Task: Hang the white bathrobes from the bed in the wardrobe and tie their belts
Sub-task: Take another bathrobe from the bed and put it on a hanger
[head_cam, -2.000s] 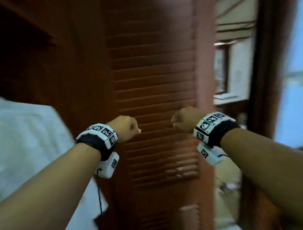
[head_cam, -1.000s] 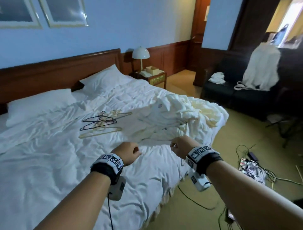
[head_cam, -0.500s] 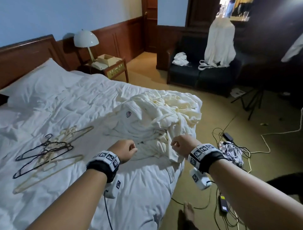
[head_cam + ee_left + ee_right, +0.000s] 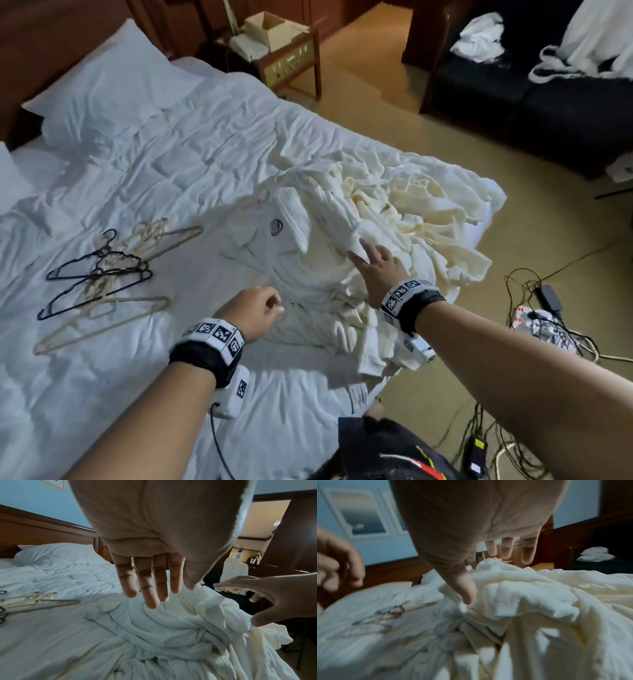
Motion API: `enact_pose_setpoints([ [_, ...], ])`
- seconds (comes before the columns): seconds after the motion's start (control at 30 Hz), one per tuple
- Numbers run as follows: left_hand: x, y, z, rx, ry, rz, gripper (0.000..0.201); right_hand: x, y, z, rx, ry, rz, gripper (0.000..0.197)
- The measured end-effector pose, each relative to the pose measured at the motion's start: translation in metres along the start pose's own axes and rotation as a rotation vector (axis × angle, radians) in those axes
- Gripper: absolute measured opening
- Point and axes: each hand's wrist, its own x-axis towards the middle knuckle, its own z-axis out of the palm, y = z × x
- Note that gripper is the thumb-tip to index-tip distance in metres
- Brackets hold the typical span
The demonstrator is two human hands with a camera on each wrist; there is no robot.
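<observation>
Right hand (image 4: 376, 270) spread flat, fingers straight, reaching onto the heap of bathrobes (image 4: 370, 246) mid-frame; left hand (image 4: 255, 313) loosely curled, holding nothing, just short of the heap. Half a second ago both were closed fists held off the bed (image 4: 102, 394); now the right has opened and reached cloth. Contact looks like touch only, though the right wrist view is blurred. Hangers (image 4: 102, 274) lie at left. Likely the next robe's pickup is starting.

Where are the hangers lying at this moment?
In the head view, the hangers lie tangled on the bed, left of the bathrobe pile and beyond the left hand.
</observation>
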Motion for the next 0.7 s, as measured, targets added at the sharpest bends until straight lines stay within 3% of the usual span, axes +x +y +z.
enact_pose_setpoints([
  [0.03,0.007,0.006,0.006,-0.008,-0.010,-0.006,0.020,0.008,0.008,0.003,-0.050,-0.012,-0.038,0.088],
  [0.17,0.035,0.036,0.031,0.010,-0.145,-0.006,0.038,0.018,0.038,0.014,-0.138,-0.003,-0.099,0.030],
  [0.33,0.090,0.084,0.060,0.153,-0.186,0.075,0.075,-0.022,0.085,0.039,-0.062,-0.056,-0.168,0.030],
  [0.43,0.112,0.107,0.083,0.358,-0.232,0.102,0.093,-0.049,0.111,0.052,0.023,-0.086,-0.113,0.032],
  [0.5,0.119,0.112,0.097,0.468,-0.272,0.060,0.086,-0.056,0.131,0.050,0.118,-0.037,0.002,0.027],
  [0.6,0.124,0.109,0.104,0.620,-0.210,0.042,0.048,-0.058,0.158,0.040,0.422,0.106,0.284,0.017],
  [0.7,0.124,0.101,0.096,0.647,-0.171,0.047,0.034,-0.046,0.184,0.006,0.651,0.227,0.586,0.020],
])
